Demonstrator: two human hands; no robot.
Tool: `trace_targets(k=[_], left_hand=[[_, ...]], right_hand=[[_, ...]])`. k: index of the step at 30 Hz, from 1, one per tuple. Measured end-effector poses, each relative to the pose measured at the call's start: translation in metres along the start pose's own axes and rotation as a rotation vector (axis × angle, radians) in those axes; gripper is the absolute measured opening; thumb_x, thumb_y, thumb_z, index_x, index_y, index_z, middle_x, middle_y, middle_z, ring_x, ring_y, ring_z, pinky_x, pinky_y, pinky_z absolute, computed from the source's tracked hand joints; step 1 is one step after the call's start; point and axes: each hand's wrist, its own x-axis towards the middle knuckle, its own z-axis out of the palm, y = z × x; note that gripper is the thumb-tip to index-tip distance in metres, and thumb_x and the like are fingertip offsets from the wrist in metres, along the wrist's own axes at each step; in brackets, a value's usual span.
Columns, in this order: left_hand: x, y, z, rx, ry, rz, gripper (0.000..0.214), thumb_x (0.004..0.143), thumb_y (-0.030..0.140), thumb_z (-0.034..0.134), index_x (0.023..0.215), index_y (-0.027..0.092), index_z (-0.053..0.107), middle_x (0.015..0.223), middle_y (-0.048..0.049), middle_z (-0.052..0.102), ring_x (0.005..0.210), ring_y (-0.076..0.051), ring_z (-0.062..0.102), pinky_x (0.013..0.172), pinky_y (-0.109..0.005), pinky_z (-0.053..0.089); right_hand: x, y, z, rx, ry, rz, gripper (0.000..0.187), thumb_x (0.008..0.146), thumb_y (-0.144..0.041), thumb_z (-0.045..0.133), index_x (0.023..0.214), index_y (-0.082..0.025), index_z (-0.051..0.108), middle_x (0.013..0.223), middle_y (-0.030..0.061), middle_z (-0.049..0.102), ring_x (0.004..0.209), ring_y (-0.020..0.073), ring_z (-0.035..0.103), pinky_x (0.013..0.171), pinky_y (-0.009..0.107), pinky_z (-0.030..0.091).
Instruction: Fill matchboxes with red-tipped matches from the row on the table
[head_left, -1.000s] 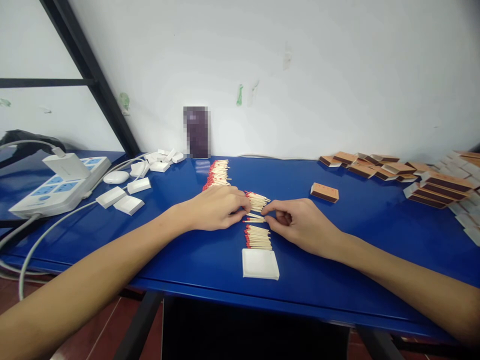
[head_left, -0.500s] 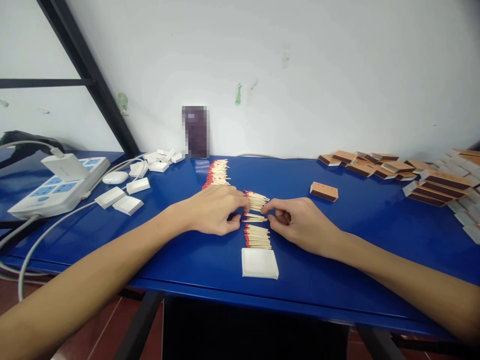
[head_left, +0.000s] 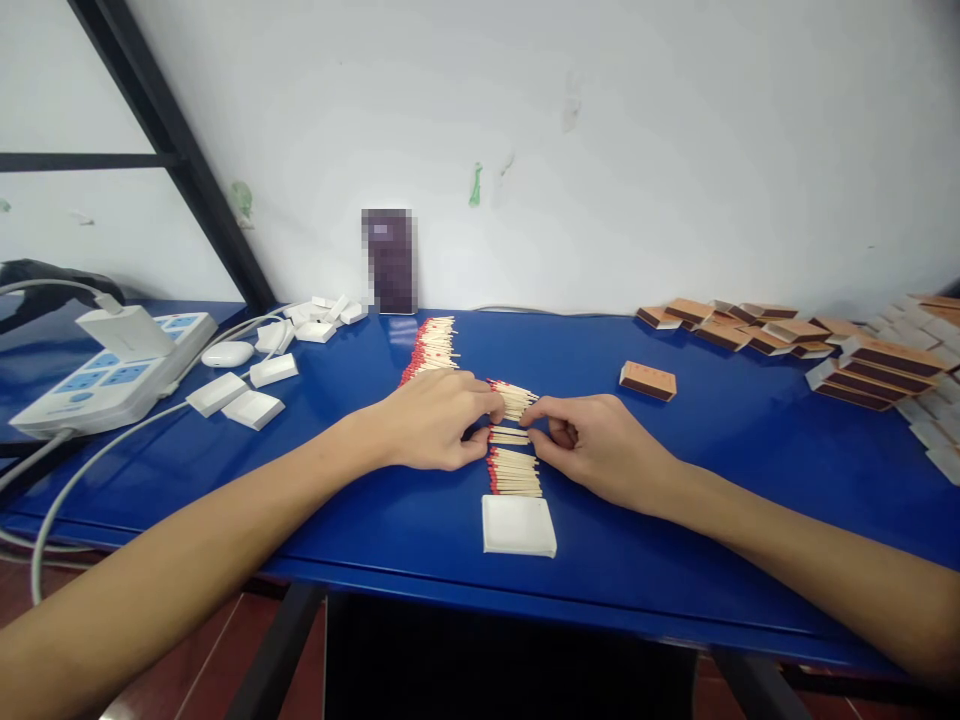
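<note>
A long row of red-tipped matches (head_left: pixel 512 470) runs down the middle of the blue table (head_left: pixel 375 500). My left hand (head_left: pixel 435 418) rests on the row's left side, its fingers curled and pinching a small bunch of matches (head_left: pixel 508 436). From the right, my right hand (head_left: pixel 592 440) pinches the same bunch with its fingertips. A white empty matchbox tray (head_left: pixel 519 526) lies just below the row, near the table's front edge. More matches (head_left: pixel 433 348) lie farther back.
Several white trays (head_left: pixel 255 385) and a white power strip (head_left: pixel 112 370) with cables sit at the left. A lone brown matchbox sleeve (head_left: pixel 648 381) lies right of my hands, and several more sleeves (head_left: pixel 787 340) are piled at the far right. A dark blurred object (head_left: pixel 390 260) leans on the wall.
Both hands stay at the same small bunch; their fingertips have closed in slightly on it. The view has shifted a little.
</note>
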Motion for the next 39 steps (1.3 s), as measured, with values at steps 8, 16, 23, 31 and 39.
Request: trace_targets(k=[8, 16, 23, 31, 39], left_hand=[[-0.0007, -0.0011, 0.0011, -0.02, -0.01, 0.019, 0.015, 0.081, 0.016, 0.051, 0.087, 0.02, 0.064, 0.076, -0.0021, 0.061, 0.071, -0.017, 0.054, 0.066, -0.03, 0.041], [-0.0017, 0.0015, -0.0012, -0.034, -0.007, 0.082, 0.018, 0.08, 0.012, 0.049, 0.088, 0.02, 0.064, 0.076, -0.0011, 0.062, 0.069, -0.016, 0.054, 0.064, -0.029, 0.039], [-0.0022, -0.0063, -0.0029, 0.134, 0.043, -0.003, 0.02, 0.087, 0.016, 0.046, 0.092, 0.017, 0.066, 0.08, -0.0035, 0.064, 0.072, -0.018, 0.057, 0.066, -0.03, 0.04], [-0.0011, -0.0069, -0.0016, 0.176, 0.031, -0.02, 0.02, 0.09, 0.022, 0.048, 0.095, 0.016, 0.067, 0.083, -0.0051, 0.065, 0.075, -0.018, 0.059, 0.067, -0.03, 0.041], [-0.002, -0.0073, 0.0006, 0.169, 0.016, 0.01, 0.018, 0.091, 0.022, 0.049, 0.094, 0.017, 0.067, 0.084, -0.0044, 0.066, 0.075, -0.019, 0.06, 0.067, -0.03, 0.041]], right_hand=[[-0.0016, -0.0006, -0.0021, -0.001, -0.019, -0.042, 0.02, 0.085, -0.017, 0.051, 0.089, -0.018, 0.071, 0.054, -0.0047, 0.052, 0.046, 0.0093, 0.042, 0.052, 0.023, 0.033], [-0.0028, -0.0021, -0.0059, 0.046, -0.069, -0.097, 0.023, 0.082, -0.012, 0.05, 0.086, -0.019, 0.071, 0.06, -0.0037, 0.057, 0.05, 0.0097, 0.045, 0.053, 0.023, 0.036], [-0.0025, -0.0024, -0.0039, 0.016, -0.007, -0.033, 0.025, 0.084, -0.015, 0.05, 0.095, -0.019, 0.072, 0.054, -0.0054, 0.052, 0.047, 0.0098, 0.044, 0.053, 0.023, 0.035], [-0.0001, -0.0023, -0.0033, -0.002, -0.009, -0.012, 0.03, 0.085, -0.016, 0.049, 0.104, -0.018, 0.073, 0.052, -0.0057, 0.051, 0.045, 0.0098, 0.043, 0.051, 0.024, 0.034], [-0.0011, -0.0021, -0.0039, 0.004, -0.023, -0.019, 0.026, 0.086, -0.017, 0.05, 0.098, -0.018, 0.073, 0.054, -0.005, 0.052, 0.047, 0.01, 0.043, 0.052, 0.023, 0.035]])
